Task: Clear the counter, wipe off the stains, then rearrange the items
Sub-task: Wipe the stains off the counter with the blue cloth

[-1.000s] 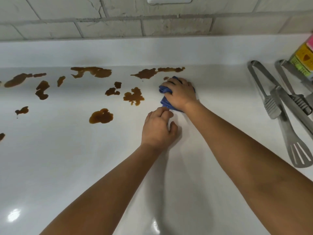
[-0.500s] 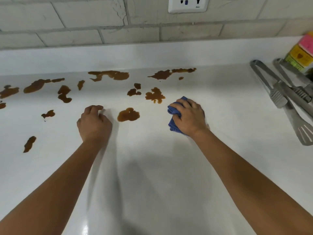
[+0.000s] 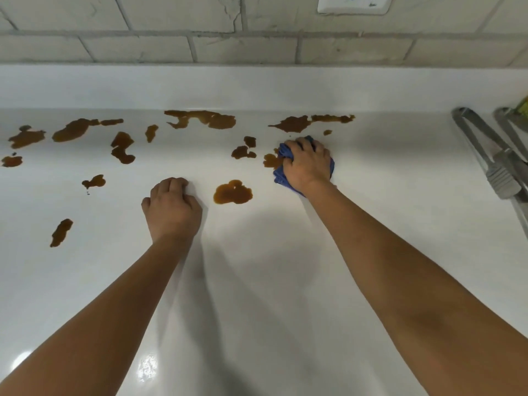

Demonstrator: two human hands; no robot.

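Your right hand (image 3: 307, 164) is curled over a bunched blue cloth (image 3: 281, 175) and presses it on the white worktop (image 3: 271, 281). The cloth is a wad with no clear long axis; what shows of it runs roughly from 12 o'clock to 6 o'clock along the thumb side of your hand, and its left edge touches a brown stain (image 3: 270, 160). Your left hand (image 3: 171, 210) rests on the worktop with its fingers curled under and nothing in them, knuckles toward 12 o'clock.

A rounded brown puddle (image 3: 233, 192) lies between your two hands, nearer the left one. More brown stains spread from 9 o'clock to 1 o'clock along the back of the worktop, the longest streak (image 3: 203, 119) stretched left to right near the raised back edge. Steel tongs (image 3: 485, 155) lie at 3 o'clock, their long axis running from 11 o'clock down to 5 o'clock, beside more steel utensils that the frame cuts off. A wall socket (image 3: 354, 4) sits in the tiled wall at 12 o'clock.

Against half a second ago, your right hand and the cloth have gone up toward 12 o'clock and now reach the stain that then lay clear above them. Your left hand stays planted in the same spot.
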